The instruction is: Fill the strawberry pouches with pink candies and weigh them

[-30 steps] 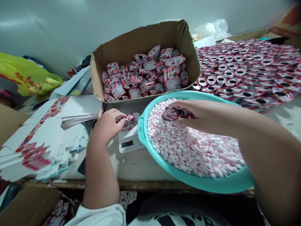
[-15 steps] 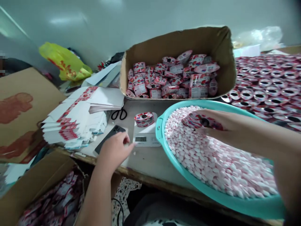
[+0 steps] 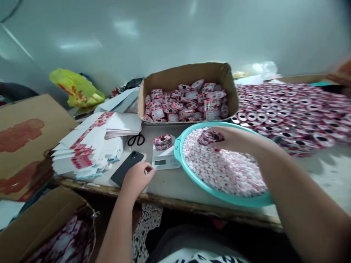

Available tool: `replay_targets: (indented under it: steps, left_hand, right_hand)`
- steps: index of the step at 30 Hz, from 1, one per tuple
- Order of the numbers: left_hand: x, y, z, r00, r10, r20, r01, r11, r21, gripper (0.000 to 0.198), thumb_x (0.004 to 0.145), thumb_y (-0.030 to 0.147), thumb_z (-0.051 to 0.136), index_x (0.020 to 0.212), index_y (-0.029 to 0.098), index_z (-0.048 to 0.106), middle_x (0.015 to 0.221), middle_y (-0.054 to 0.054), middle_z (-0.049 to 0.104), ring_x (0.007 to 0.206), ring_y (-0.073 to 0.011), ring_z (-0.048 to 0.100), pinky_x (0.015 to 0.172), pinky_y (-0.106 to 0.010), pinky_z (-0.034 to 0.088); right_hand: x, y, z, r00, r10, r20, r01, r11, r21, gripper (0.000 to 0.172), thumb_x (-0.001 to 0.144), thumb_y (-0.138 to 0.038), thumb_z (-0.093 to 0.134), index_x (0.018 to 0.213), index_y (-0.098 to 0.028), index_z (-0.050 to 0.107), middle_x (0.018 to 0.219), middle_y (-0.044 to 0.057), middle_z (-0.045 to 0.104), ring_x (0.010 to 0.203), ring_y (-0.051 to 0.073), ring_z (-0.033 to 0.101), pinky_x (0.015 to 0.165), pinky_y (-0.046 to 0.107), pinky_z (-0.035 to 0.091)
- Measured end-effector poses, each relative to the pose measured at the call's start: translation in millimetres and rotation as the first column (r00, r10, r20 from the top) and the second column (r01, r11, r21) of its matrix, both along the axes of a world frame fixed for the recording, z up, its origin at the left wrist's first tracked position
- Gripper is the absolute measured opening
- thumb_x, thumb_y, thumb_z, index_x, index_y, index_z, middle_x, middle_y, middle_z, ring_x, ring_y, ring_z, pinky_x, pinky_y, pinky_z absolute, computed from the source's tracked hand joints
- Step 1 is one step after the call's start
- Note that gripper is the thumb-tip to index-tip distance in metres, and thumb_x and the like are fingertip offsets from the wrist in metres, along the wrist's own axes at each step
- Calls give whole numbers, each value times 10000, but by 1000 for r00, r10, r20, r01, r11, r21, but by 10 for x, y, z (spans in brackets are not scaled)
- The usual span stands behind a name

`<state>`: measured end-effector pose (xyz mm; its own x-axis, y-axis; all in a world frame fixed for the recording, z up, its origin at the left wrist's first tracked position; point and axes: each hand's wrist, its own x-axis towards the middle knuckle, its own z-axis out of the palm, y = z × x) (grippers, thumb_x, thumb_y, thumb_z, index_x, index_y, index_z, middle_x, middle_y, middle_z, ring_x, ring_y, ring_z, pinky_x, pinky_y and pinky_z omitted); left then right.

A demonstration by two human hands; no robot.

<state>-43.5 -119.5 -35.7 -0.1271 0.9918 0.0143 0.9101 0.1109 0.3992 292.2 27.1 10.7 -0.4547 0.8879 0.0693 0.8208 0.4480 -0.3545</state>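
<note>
Two hands work at a crowded counter. The right hand (image 3: 233,138) is closed around a small round tin (image 3: 211,136) above a teal basin (image 3: 177,152) of pink candies (image 3: 219,168). The left hand (image 3: 137,177), fingertips bunched, rests near the counter's front edge beside a scale (image 3: 167,162) carrying a second tin (image 3: 163,141). Whether it pinches anything cannot be told.

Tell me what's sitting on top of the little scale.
One round red-printed tub sits on the scale, dark hole in its lid facing up. The platform beneath it and the tub's contents are hidden. The left hand is beside its front corner.
</note>
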Motion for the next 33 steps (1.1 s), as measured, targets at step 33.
replay_targets:
  steps: [33]
  left_hand:
    - [-238, 1018, -161, 989, -46, 141, -16, 914, 406, 628, 816, 503, 681, 1336, 169, 568, 1281, -143, 637, 1194, -287, 605, 1051, -415, 465]
  right_hand:
    - [-119, -145, 47, 991, 91, -101, -90, 996, 15, 472, 933, -439, 561, 1370, -262, 534, 1350, 104, 579, 1087, 278, 635, 864, 375, 507]
